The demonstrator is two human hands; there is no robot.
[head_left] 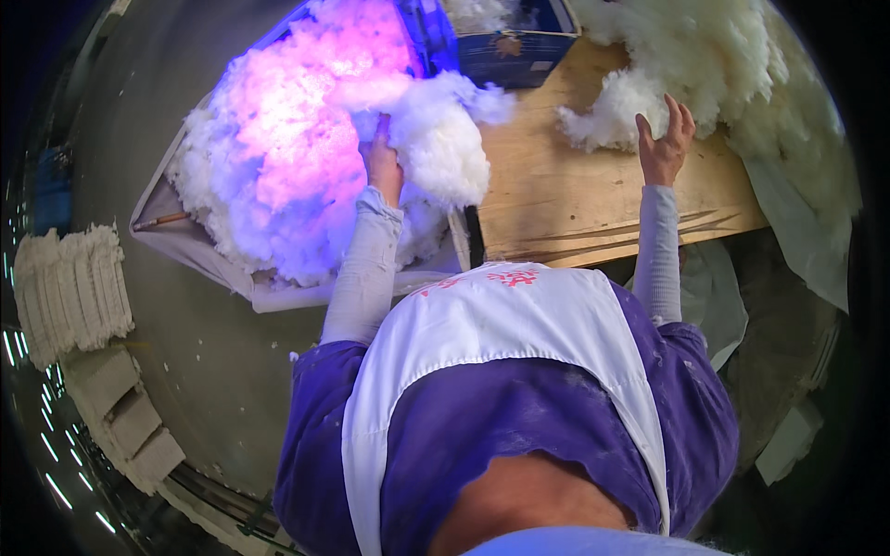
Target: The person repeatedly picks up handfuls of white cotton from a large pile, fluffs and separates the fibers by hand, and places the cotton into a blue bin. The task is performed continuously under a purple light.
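Looking down through the head view: wooden board (575, 195) taken as landmark. Person wears a purple top with a white apron (501, 324) and pale grey sleeves.

Left hand (382, 165) is just off the board's left edge, pushed into a clump of white fibre (436, 139). Fingers are buried in the fluff, so how far they close cannot be told; the hand looks to be pressing or gathering the clump rather than pinching it. Further left of the board, a larger fibre heap (278, 157) lies in a pale cloth-lined tray (195, 250), lit pink-violet from above.

Right hand (666, 139) is over the board's far right part, palm open, fingers spread and upright, fingertips touching the near edge of a second fibre pile (705, 65) that spills over the board's far edge. Nothing is held.

Handling judgement: fibre appears very light, soft, loose and compressible, with no stiffness. It likely tears off in wisps and clings to sleeves. Best taken by a broad scoop from beneath with open fingers, not by a fingertip pinch.

Beyond the board: a blue box (514, 51). Well left of it, stacked pale pads (69, 287) on the floor.
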